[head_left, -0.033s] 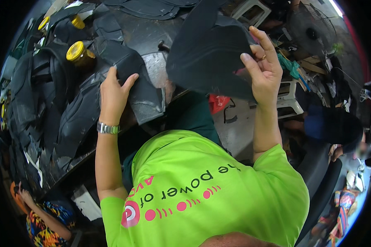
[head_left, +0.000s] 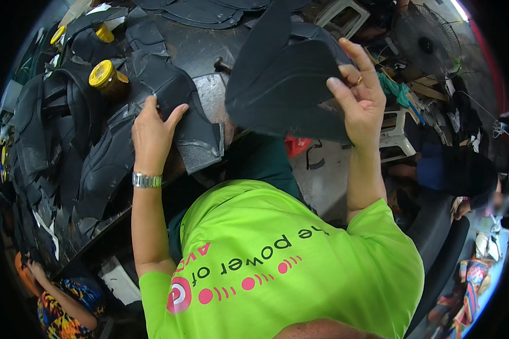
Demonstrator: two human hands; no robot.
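My right hand (head_left: 363, 99) pinches the right edge of a large, thin black shaped panel (head_left: 283, 85), raised over the table's edge. The panel's wide face carries a curved seam line, and a long tapered flap stands up at its far left. My left hand (head_left: 154, 133), with a metal watch at the wrist, grips a black moulded piece (head_left: 181, 107). Thumb and forefinger lie spread on that piece, while the other fingers are hidden. Its near end, with a rough grey patch, overhangs the table. Beside it stands a jar with a yellow lid (head_left: 108, 76).
Black moulded pieces (head_left: 56, 124) crowd the table (head_left: 192, 39) on the left, more lying at the far side. A hammer (head_left: 223, 65) rests near a grey slab (head_left: 212, 96). Plastic stools (head_left: 395, 135) and a fan (head_left: 427, 42) stand right. Other people are at the lower left and right.
The large panel in my right hand has shifted slightly left and tilted. My left hand and its black piece have moved a little left.
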